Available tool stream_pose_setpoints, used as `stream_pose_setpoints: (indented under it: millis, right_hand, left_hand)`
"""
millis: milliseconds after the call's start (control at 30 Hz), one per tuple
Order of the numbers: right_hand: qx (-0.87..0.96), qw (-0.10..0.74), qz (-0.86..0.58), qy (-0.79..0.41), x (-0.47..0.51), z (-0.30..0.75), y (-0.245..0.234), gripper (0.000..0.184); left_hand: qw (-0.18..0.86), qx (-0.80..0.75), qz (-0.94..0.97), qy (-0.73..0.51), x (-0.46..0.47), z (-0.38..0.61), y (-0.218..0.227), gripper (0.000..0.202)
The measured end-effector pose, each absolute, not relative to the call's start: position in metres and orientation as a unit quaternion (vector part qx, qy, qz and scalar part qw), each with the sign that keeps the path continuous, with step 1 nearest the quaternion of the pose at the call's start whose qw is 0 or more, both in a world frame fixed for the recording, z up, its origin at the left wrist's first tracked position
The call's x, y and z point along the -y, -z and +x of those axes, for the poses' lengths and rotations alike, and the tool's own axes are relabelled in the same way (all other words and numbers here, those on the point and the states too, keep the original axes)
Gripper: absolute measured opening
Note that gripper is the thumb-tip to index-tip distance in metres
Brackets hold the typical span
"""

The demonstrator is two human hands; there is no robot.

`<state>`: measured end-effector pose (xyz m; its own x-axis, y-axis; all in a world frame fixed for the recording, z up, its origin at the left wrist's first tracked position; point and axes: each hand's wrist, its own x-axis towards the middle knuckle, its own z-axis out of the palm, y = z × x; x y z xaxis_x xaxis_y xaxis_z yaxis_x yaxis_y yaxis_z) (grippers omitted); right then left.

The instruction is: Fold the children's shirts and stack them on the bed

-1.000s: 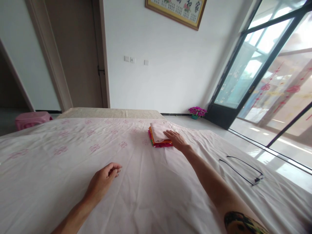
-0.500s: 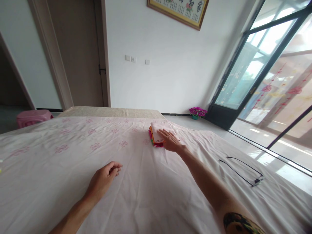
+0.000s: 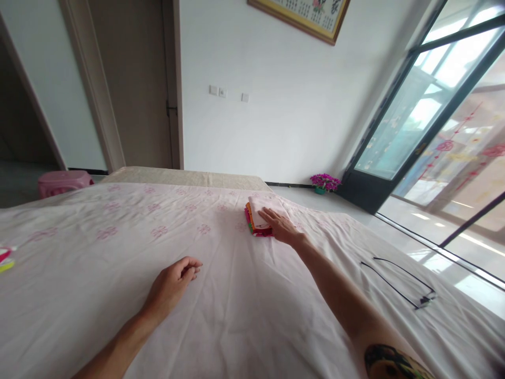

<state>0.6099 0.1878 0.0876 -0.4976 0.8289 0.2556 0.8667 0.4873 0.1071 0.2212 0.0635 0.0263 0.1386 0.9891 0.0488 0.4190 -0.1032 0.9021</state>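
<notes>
A stack of cloths (image 3: 255,209) lies on a sheet (image 3: 232,300), a person's right hand (image 3: 280,225) on top. Nearer than the stack: left hand (image 3: 177,281) to its left, eyeglasses (image 3: 425,301) to its right. Behind it: stool (image 3: 65,181) far left, potted flowers (image 3: 325,182) right.

Folded stack (image 3: 256,209) pale pink on top, edges orange, magenta and green. Sheet (image 3: 229,305) pinkish white, printed with pink flowers (image 3: 159,231). Stool (image 3: 65,182) pink; potted blooms (image 3: 325,182) magenta

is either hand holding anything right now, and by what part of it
Nothing appears gripped: the right hand lies flat on top of the folded cloths; the left hand is loosely curled, with nothing visible in it.
</notes>
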Motion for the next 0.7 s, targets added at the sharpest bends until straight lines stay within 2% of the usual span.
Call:
stream_pose_setpoints:
  millis: [300,533,633,700]
  right_hand:
    - [0.855,0.062,-0.505,0.101,-0.197,0.617,-0.108,0.06]
    - [0.839,0.097,-0.532,0.064,-0.184,0.614,-0.091,0.073]
    - [0.827,0.105,-0.552,-0.007,-0.191,0.614,-0.111,0.059]
    - [0.809,0.122,-0.575,-0.011,-0.201,0.61,-0.13,0.049]
  left_hand:
    - [0.391,-0.558,0.639,-0.357,-0.063,0.222,-0.029,0.03]
    - [0.393,-0.553,0.641,-0.359,-0.062,0.222,-0.029,0.029]
    - [0.39,-0.555,0.64,-0.36,-0.062,0.222,-0.03,0.029]
    - [0.39,-0.559,0.64,-0.353,-0.062,0.222,-0.031,0.03]
